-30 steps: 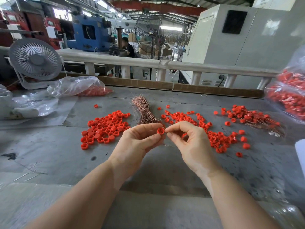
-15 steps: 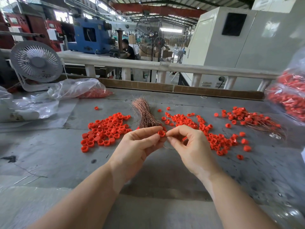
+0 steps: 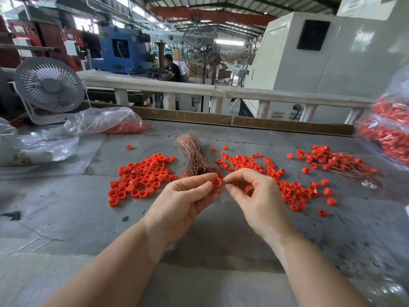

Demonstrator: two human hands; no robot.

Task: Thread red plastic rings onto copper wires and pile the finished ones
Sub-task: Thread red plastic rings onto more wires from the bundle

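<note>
Left hand: the left hand [image 3: 186, 201] is up over the grey worktable [image 3: 66, 209], thumb and forefinger pinching one small red plastic ring [image 3: 216, 182].
Right hand: the right hand [image 3: 254, 196] sits just beside that ring, fingertips pinched on a thin copper wire [image 3: 225, 199] whose loop curves below the two hands; the wire's tip is at the ring, but whether it has gone through I cannot tell.
Held ring: it's between both hands, above the table, just in front of the bundle of bare copper wires [image 3: 194, 155].
Bundle: lying on the table, fanned at its far end, partly hidden behind the left fingers.
Left of the bundle: a loose heap of red rings [image 3: 141, 176], well packed.
Right of the bundle: a scattered spread of red rings [image 3: 287, 185], reaching past the right hand.
Far right of the bundle: the pile of rings already on wires [image 3: 332, 161], copper strands trailing out.
Beyond that pile: a clear plastic bag of red parts [image 3: 385, 134] at the table's right edge.
Far left of the bundle: a crumpled clear bag with red rings inside [image 3: 106, 121], and behind it a white desk fan [image 3: 49, 87].
</note>
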